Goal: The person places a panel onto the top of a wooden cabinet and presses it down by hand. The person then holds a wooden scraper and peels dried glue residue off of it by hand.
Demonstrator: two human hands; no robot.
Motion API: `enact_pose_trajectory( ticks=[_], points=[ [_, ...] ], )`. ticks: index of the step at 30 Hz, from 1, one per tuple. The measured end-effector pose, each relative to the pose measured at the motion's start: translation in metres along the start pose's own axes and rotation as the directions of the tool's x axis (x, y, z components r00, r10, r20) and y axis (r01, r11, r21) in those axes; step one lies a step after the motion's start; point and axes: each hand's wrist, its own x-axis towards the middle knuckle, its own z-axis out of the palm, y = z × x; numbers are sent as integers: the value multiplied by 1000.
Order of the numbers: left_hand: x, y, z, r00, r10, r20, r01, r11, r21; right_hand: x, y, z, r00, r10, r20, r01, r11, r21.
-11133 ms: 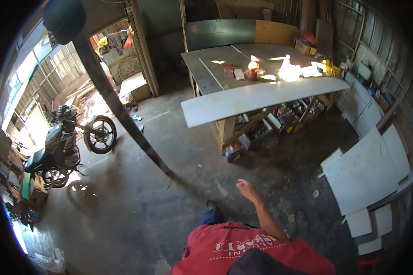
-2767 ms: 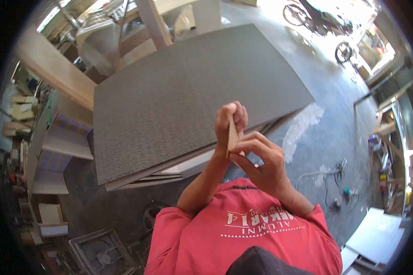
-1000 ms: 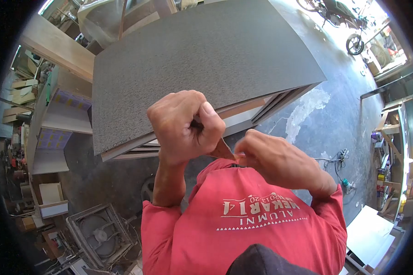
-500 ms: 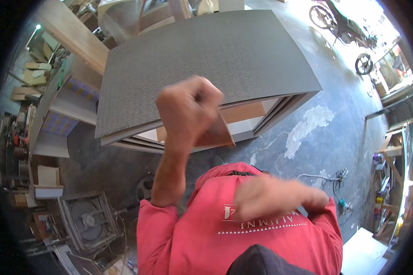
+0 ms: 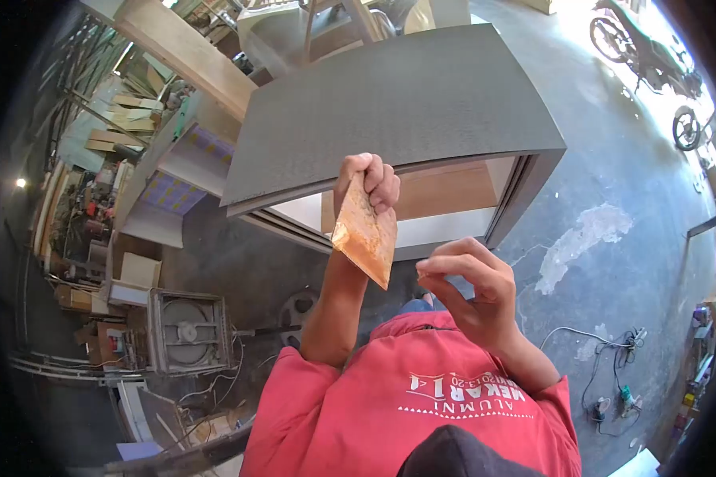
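My left hand (image 5: pixel 366 181) is closed around the upper end of a flat orange-brown piece (image 5: pixel 367 238), which widens toward its lower edge and has a rough, smeared face. It is held up in front of the cabinet's near edge. To the right of it, my right hand (image 5: pixel 479 290) is raised with thumb and forefinger brought together. A tiny pale bit seems to show at the fingertips, too small to name. Beyond both hands stands a cabinet (image 5: pixel 406 91) with a grey textured top and an open front showing white and brown inside.
White shelving with purple-patterned panels (image 5: pixel 171 191) stands left of the cabinet. A square-framed fan (image 5: pixel 187 332) is at lower left, and timber pieces lie farther back. Cables and plugs (image 5: pixel 624 342) rest on the floor at right. A motorcycle (image 5: pixel 644 52) is at the far right.
My left hand has turned, bringing the smeared face of the flat piece into view. My right hand has moved up from my chest with its fingertips pinched. The view has shifted.
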Motion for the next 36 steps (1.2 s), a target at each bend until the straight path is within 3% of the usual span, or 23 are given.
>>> enact_pose_trajectory(
  ticks=[6,9,10,13,19,22,24,26,27,28,30,31,32,34,35,36],
  points=[
    [-27,-24,8,998,-27,-52,33,992,122,2,-16,17,992,-88,-91,95,992,81],
    [-32,-30,10,970,53,-236,8,968,252,4,-18,34,979,-111,-171,108,994,-24],
    [-33,-31,10,974,50,-220,5,971,239,3,-14,38,978,-119,-171,113,993,-45],
    [-30,-30,-1,916,223,-333,-106,936,337,3,1,56,953,-192,-234,145,968,-205],
    [-22,-8,-47,910,276,-309,-198,944,262,11,20,110,918,-218,-332,106,940,-325],
    [-16,-4,-70,922,271,-275,-209,950,233,19,33,133,912,-234,-337,117,936,-332],
    [-15,-1,-76,959,189,-209,-152,972,182,27,36,143,918,-300,-261,174,893,-414],
    [-14,6,-81,980,125,-153,-101,983,152,30,36,159,950,-203,-239,123,942,-312],
    [-15,10,-81,993,22,-116,-5,990,139,28,37,166,973,-95,-211,56,982,-183],
    [-15,14,-81,994,-82,-74,92,987,134,27,36,173,971,-107,-216,63,978,-199],
    [-13,22,-84,988,-151,-35,154,979,131,29,28,184,948,13,-318,-37,997,-70],
    [-11,24,-87,991,-126,-45,130,987,95,28,21,190,927,123,-355,-97,991,91],
    [-9,25,-90,993,-109,-54,112,992,60,31,18,193,914,110,-391,-94,994,61],
    [-8,36,-89,994,-106,3,106,990,98,34,13,199,829,375,-415,-106,835,541],
    [-7,37,-90,999,-29,41,24,993,118,36,13,200,802,432,-413,-51,738,673],
    [-8,40,-90,996,53,78,-63,989,132,37,11,200,788,422,-449,-29,753,657]
  ],
)
